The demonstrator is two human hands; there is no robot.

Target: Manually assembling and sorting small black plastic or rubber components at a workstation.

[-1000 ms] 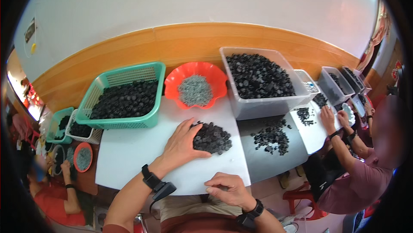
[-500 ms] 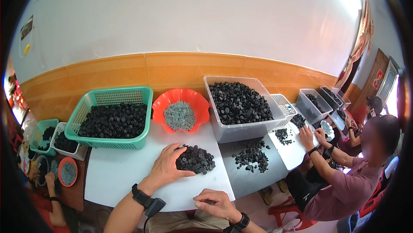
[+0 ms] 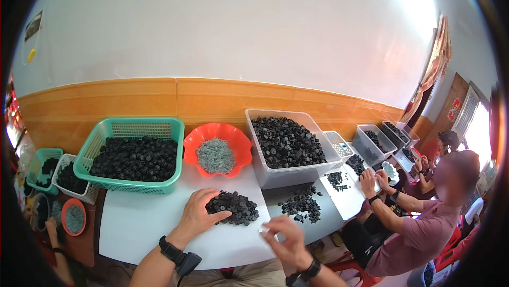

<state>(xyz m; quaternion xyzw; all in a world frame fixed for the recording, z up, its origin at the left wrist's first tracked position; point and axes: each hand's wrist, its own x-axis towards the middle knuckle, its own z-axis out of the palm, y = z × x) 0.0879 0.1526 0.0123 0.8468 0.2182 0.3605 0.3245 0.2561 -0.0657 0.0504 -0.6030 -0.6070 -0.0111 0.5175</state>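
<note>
A pile of small black round plastic parts [image 3: 237, 209] lies on the white tabletop sheet [image 3: 140, 222] in front of me. My left hand [image 3: 197, 214] rests at the pile's left side, thumb and fingers spread apart, the thumb lying along its near edge. To the right of the pile and nearer to me, my right hand [image 3: 288, 239] is raised with its fingertips close together, somewhat blurred. A tiny pale speck shows by those fingertips; I cannot make out what they hold. Just behind the pile stands a red scalloped bowl [image 3: 242, 146] of thin metal pins [image 3: 215, 156].
Back left, a green basket [image 3: 79, 167] holds black parts; a clear bin [image 3: 283, 176] of similar parts stands back right. Loose black bits [image 3: 302, 205] lie on the grey sheet [image 3: 273, 197]. A co-worker [image 3: 424, 223] sits at right. At far left is an orange-rimmed bowl [image 3: 73, 217].
My right hand has lifted from the table's front edge and moved right, its fingertips drawn together. The left hand stays beside the pile. The whole view has shifted slightly.
</note>
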